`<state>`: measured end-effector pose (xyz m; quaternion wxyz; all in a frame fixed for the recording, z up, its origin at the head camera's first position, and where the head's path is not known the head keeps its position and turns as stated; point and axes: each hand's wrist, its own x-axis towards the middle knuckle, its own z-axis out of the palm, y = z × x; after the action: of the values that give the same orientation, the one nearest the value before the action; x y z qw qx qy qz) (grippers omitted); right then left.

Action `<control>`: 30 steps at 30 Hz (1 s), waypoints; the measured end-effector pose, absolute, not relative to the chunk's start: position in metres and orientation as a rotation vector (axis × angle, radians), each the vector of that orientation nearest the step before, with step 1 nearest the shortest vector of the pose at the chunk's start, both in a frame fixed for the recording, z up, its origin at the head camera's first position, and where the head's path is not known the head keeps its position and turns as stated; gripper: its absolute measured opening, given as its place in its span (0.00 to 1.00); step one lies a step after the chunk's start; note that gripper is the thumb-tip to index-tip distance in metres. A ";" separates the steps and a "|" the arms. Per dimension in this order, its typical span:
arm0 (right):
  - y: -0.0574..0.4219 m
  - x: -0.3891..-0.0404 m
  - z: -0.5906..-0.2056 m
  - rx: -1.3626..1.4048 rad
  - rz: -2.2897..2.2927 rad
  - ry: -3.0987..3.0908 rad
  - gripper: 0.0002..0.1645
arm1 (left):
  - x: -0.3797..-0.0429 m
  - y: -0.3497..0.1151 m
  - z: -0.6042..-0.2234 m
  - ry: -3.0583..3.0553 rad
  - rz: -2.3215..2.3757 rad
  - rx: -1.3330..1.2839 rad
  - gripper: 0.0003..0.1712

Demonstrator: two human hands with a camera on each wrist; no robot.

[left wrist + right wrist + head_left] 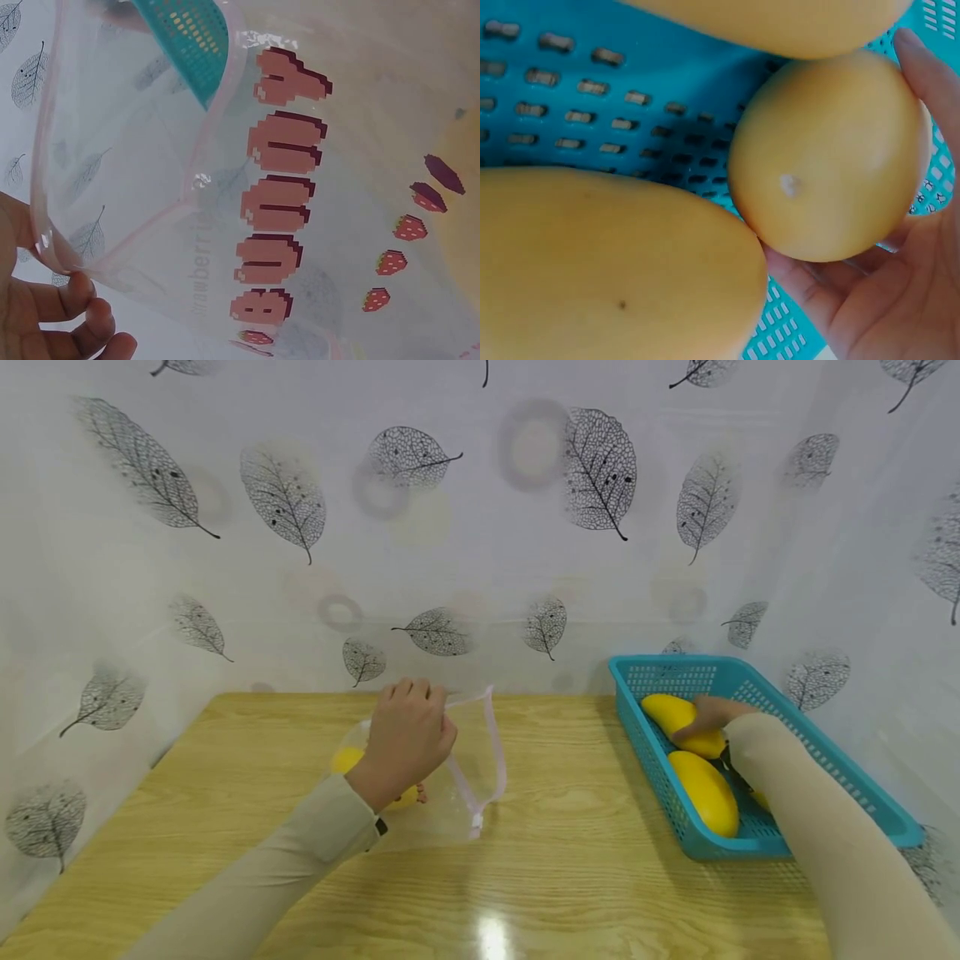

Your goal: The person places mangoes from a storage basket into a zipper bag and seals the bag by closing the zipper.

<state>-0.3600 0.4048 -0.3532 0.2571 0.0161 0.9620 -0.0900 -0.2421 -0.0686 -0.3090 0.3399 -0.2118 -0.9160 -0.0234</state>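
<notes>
The fingers of my left hand (pixel 411 739) pinch the pink-edged clear bag (pixel 274 206) over the desk (pixel 555 877), something yellow (pixel 347 760) seemingly inside; my right hand's (pixel 716 713) curl round a yellow fruit (pixel 829 157) in the teal basket (pixel 738 850).

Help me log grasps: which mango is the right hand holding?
The mango with the pale spot in the right wrist view; the right hand grips only that one.

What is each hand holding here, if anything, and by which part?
The left hand pinches a clear bag at its pink rim; the right hand grips a yellow fruit round its sides, in the teal basket.
</notes>
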 end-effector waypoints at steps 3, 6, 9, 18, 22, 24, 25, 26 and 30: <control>0.405 -0.360 -0.357 0.024 -0.224 2.615 0.70 | -0.242 -0.069 -0.309 -2.374 -0.059 -0.552 0.06; 0.407 -0.361 -0.360 0.002 -0.196 2.630 0.70 | -0.242 -0.069 -0.309 -2.370 -0.059 -0.552 0.07; 0.409 -0.362 -0.360 -0.008 -0.177 2.639 0.71 | -0.243 -0.069 -0.309 -2.367 -0.063 -0.553 0.07; 0.407 -0.358 -0.356 -0.021 -0.173 2.665 0.70 | -0.243 -0.069 -0.310 -2.375 -0.063 -0.554 0.08; 0.412 -0.362 -0.359 -0.070 -0.173 2.682 0.69 | -0.243 -0.070 -0.309 -2.375 -0.067 -0.558 0.08; 0.414 -0.364 -0.362 -0.095 -0.181 2.687 0.68 | -0.243 -0.070 -0.309 -2.371 -0.070 -0.560 0.08; 0.415 -0.365 -0.362 -0.099 -0.184 2.686 0.67 | -0.243 -0.070 -0.309 -2.370 -0.070 -0.560 0.09; 0.417 -0.366 -0.363 -0.109 -0.188 2.685 0.67 | -0.243 -0.070 -0.309 -2.369 -0.070 -0.559 0.09; 0.417 -0.368 -0.365 -0.131 -0.195 2.684 0.66 | -0.243 -0.070 -0.309 -2.374 -0.066 -0.556 0.09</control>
<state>-0.3684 0.4175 -0.3646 0.2217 -0.0473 0.9714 -0.0707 -0.2429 -0.0701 -0.3088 0.3440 -0.2140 -0.9139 -0.0255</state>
